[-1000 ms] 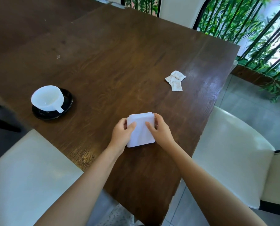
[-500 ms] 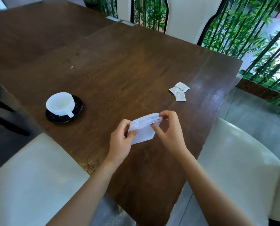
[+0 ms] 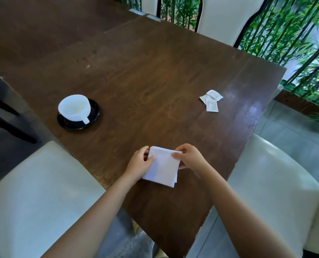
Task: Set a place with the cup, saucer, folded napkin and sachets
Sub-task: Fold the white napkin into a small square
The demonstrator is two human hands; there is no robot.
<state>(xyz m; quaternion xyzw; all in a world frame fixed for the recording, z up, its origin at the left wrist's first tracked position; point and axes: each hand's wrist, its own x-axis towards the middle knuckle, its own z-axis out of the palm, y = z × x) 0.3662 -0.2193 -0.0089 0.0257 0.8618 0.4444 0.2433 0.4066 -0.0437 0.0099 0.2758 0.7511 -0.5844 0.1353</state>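
1. Left hand [image 3: 139, 162] and right hand [image 3: 189, 157] pinch the folded napkin [image 3: 163, 169] at its upper corners, above the surface [image 3: 155, 71].
2. Cup [image 3: 74, 107] rests on saucer [image 3: 94, 116], far left.
3. Sachets [image 3: 211, 100] lie far right.

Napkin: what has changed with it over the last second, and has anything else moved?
The white folded paper napkin lay flat on the dark wooden table a second ago; the left hand and right hand lifted it and now pinch its top corners, never releasing their grip. The white ceramic cup on its black round saucer and the small white paper sachets stayed put.
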